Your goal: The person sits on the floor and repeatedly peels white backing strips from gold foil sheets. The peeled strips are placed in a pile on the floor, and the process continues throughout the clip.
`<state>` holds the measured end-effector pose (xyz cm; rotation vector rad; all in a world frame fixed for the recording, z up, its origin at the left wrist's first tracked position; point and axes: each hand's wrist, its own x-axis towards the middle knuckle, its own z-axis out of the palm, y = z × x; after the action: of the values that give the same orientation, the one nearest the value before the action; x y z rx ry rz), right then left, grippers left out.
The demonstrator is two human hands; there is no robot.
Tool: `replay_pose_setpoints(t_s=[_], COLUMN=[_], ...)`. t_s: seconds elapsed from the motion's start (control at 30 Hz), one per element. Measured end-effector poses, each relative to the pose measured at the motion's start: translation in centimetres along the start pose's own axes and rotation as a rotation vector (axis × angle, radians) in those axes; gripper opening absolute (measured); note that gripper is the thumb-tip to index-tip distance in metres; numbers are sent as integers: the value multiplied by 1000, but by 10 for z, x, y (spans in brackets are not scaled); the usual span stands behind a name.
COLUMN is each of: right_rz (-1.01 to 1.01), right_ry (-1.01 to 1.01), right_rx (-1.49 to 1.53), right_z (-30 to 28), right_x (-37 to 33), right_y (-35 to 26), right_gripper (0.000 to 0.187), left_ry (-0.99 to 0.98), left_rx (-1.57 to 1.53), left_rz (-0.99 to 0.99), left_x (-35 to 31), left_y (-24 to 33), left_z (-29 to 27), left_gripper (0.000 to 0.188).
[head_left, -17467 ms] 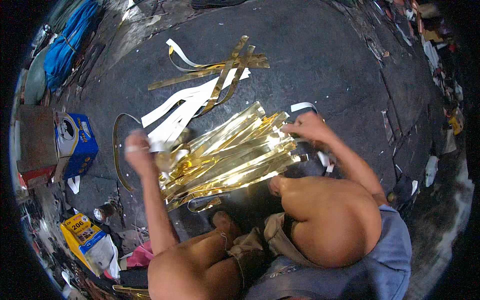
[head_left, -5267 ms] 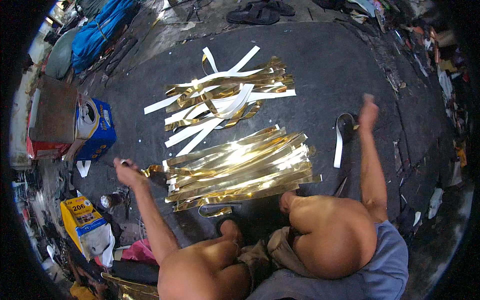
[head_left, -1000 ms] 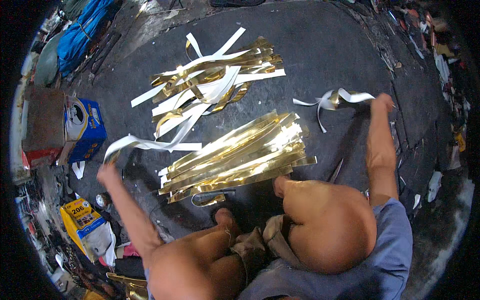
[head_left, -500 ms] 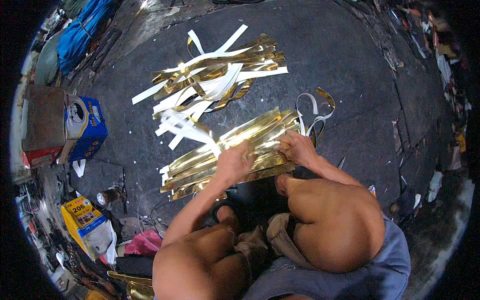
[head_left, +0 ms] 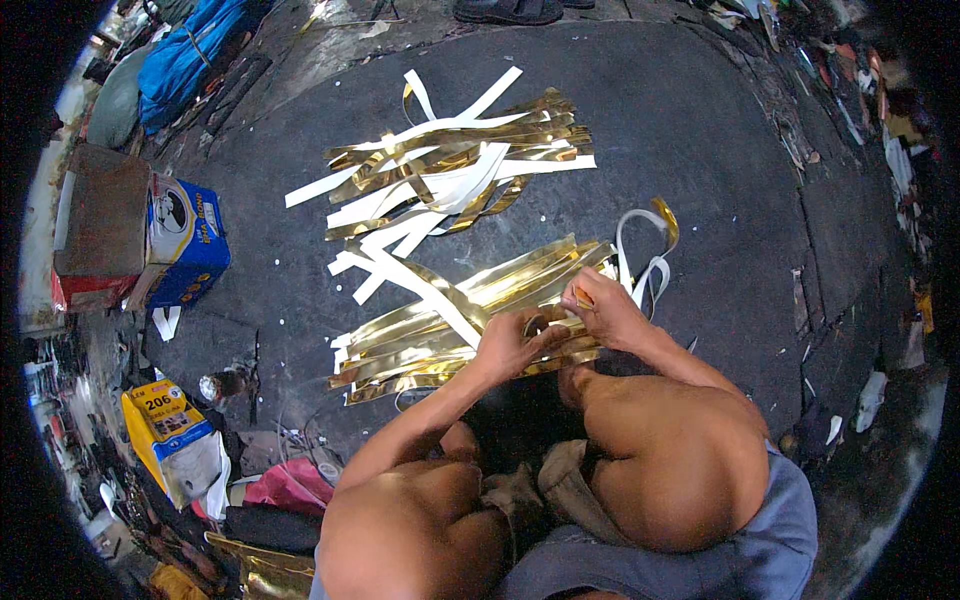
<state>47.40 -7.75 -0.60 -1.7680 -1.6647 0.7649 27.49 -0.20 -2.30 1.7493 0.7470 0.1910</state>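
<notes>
Left hand (head_left: 515, 342): fingers closed on a white-and-gold strip (head_left: 447, 308), which slopes up and left to the mixed pile (head_left: 440, 185).
Right hand (head_left: 603, 308): fingers curled around a small gold end (head_left: 584, 297); whether this belongs to the looped strip (head_left: 668, 222) just beyond cannot be told.
Gold bundle (head_left: 405, 352): strips side by side on the dark mat (head_left: 710, 150), partly under both hands.
Mixed pile: white and gold strips crossed, beyond the bundle.
Box (head_left: 187, 235): blue and white, left, well apart.

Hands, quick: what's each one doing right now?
Left hand: closed, holding a white-and-gold strip.
Right hand: closed, holding a curled strip.
</notes>
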Motion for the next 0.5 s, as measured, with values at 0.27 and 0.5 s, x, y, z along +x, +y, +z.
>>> replay_pose_setpoints(t_s=[0.27,0.5], right_rz=[375,470], right_ry=[-313,52], right_rx=[745,1224], right_z=[-20,-17], right_x=[33,39], right_y=[-58,24], right_gripper=[35,29], left_ry=[-31,545], left_rx=[-351,-915], left_rz=[-119,-392], left_x=[-6,-6], left_y=[45,-29], left_z=[-34,-88], left_gripper=[30,20])
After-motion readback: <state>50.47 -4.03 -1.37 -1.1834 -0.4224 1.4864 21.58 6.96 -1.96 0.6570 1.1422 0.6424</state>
